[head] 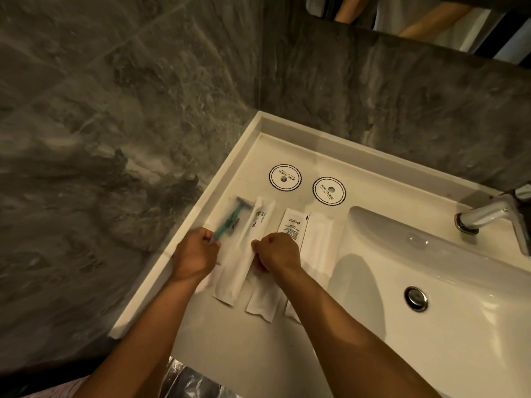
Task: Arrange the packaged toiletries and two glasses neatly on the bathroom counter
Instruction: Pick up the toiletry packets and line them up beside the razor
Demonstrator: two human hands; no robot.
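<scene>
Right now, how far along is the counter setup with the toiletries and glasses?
Partway. Done: two round coasters sit by the back edge, and four packets lie in a row on the counter. In hand: the left hand pinches the razor packet, and the right hand adjusts a white packet. Left: no glasses are visible yet.

The right hand [277, 251] hides the middle of a white packet [265, 297].

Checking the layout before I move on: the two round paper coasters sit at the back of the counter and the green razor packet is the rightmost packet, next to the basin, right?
Not quite. In the head view the green razor packet is the leftmost packet, nearest the side wall. The two round paper coasters do sit at the back of the counter.
</scene>
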